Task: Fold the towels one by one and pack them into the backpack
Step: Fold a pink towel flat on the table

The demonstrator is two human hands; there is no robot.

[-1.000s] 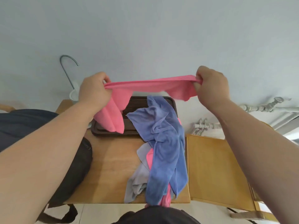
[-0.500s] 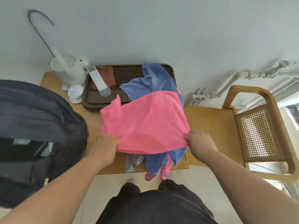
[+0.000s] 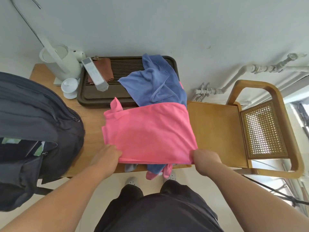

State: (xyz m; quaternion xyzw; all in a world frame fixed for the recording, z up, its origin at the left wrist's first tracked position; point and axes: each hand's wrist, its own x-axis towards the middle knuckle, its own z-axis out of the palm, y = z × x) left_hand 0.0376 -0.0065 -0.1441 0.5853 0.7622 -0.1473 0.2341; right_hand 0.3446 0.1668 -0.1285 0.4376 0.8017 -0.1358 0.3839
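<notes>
My left grip [image 3: 107,158] and right grip [image 3: 205,159] each pinch a near corner of the pink towel [image 3: 147,131], stretching it flat over the desk [image 3: 92,118] for a square fold.

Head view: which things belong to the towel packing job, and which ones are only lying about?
Job: pink towel, held by left hand and right hand; blue towel; grey towel; backpack.
Lying about: kettle; tea tray; remote control; brown cloth; chair.

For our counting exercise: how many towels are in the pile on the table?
4: a pink towel on top; a blue towel beneath, reaching the tray; a grey towel and second pink towel peeking out at the near edge. Others may be hidden.
</notes>
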